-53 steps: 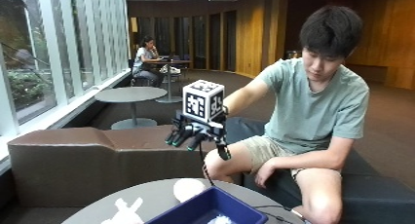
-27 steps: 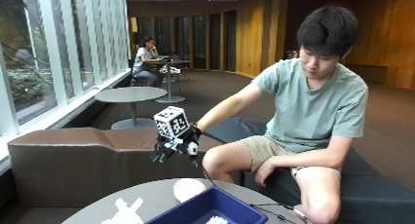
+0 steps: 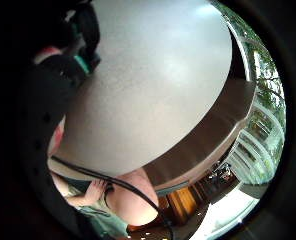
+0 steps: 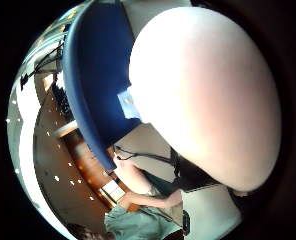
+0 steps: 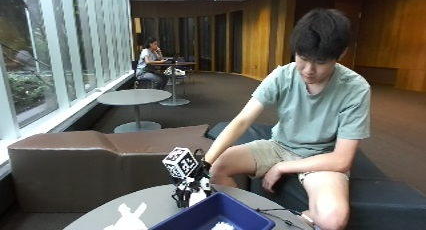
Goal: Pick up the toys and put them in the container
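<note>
white, smooth rounded toy bulks against my palm, just beside the blue container on its far side. my gloved right hand is down on it, but i cannot tell how my fingers sit. another white toy lies near the container on the grey round table; a brown bench stands behind.

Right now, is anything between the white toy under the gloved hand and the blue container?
Nothing visible. The gloved hand is down on the round white toy, right beside the blue container's rim, with only bare table nearby.
</note>
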The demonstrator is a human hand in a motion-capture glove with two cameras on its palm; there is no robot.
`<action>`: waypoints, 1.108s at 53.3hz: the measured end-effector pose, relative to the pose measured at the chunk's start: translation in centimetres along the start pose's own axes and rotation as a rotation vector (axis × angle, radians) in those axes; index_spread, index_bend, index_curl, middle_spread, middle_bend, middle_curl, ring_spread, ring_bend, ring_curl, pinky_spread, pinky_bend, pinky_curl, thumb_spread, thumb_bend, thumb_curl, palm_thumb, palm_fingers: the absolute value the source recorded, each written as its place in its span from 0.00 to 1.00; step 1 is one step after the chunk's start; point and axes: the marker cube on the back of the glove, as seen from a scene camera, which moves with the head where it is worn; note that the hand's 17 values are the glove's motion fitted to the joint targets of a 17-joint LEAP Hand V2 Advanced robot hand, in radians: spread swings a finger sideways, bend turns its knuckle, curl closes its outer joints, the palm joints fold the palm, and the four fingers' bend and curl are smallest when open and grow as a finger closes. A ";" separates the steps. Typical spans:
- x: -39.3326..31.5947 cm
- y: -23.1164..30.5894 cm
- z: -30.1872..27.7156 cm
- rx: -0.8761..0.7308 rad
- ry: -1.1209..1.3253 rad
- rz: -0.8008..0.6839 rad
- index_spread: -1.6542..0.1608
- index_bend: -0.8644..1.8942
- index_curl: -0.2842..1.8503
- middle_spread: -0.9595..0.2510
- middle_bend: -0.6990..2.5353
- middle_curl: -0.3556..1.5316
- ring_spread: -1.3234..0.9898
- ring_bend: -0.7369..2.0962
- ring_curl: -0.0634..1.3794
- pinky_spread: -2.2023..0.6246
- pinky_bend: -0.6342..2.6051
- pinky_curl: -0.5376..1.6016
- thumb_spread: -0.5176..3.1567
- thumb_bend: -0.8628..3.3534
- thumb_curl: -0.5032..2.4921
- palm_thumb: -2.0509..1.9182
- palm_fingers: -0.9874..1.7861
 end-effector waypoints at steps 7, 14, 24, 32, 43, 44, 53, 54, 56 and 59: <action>0.4 -0.9 0.2 0.081 0.080 -0.091 0.76 0.37 0.24 0.67 0.29 0.34 0.48 0.54 0.38 0.71 0.54 0.40 0.49 0.22 0.31 0.60 0.52; -0.1 -1.4 0.3 0.159 0.111 -0.110 0.75 0.37 0.24 0.60 0.32 0.37 0.43 0.59 0.41 0.67 0.54 0.41 0.50 0.23 0.32 0.62 0.61; -0.4 -1.3 1.0 0.277 0.131 -0.121 0.74 0.40 0.26 0.52 0.36 0.42 0.39 0.60 0.44 0.65 0.53 0.42 0.43 0.24 0.37 0.67 0.69; -0.4 -1.3 -0.3 0.216 0.046 -0.068 0.72 0.44 0.30 0.44 0.34 0.44 0.38 0.65 0.49 0.64 0.57 0.46 0.42 0.25 0.40 0.70 0.68; 1.2 0.5 -11.2 0.275 0.122 0.042 0.66 0.54 0.37 0.35 0.47 0.55 0.37 0.69 0.53 0.64 0.55 0.47 0.37 0.24 0.43 0.69 0.78; 1.0 0.7 -12.6 0.293 0.125 0.038 0.66 0.55 0.38 0.35 0.48 0.56 0.37 0.69 0.54 0.64 0.55 0.47 0.37 0.24 0.43 0.69 0.77; -4.0 3.1 -23.4 0.455 0.168 -0.003 0.64 0.60 0.46 0.36 0.53 0.64 0.38 0.72 0.56 0.64 0.56 0.50 0.34 0.24 0.46 0.69 0.73; -4.9 3.4 -24.5 0.472 0.172 -0.014 0.64 0.61 0.47 0.37 0.53 0.64 0.38 0.72 0.57 0.64 0.56 0.50 0.33 0.24 0.47 0.69 0.73; -7.0 4.0 -26.8 0.509 0.185 -0.041 0.63 0.61 0.48 0.37 0.53 0.66 0.38 0.73 0.57 0.64 0.57 0.51 0.33 0.24 0.47 0.69 0.72; -9.8 4.9 -29.3 0.560 0.198 -0.077 0.63 0.62 0.51 0.38 0.54 0.67 0.38 0.73 0.58 0.64 0.57 0.51 0.32 0.24 0.48 0.69 0.71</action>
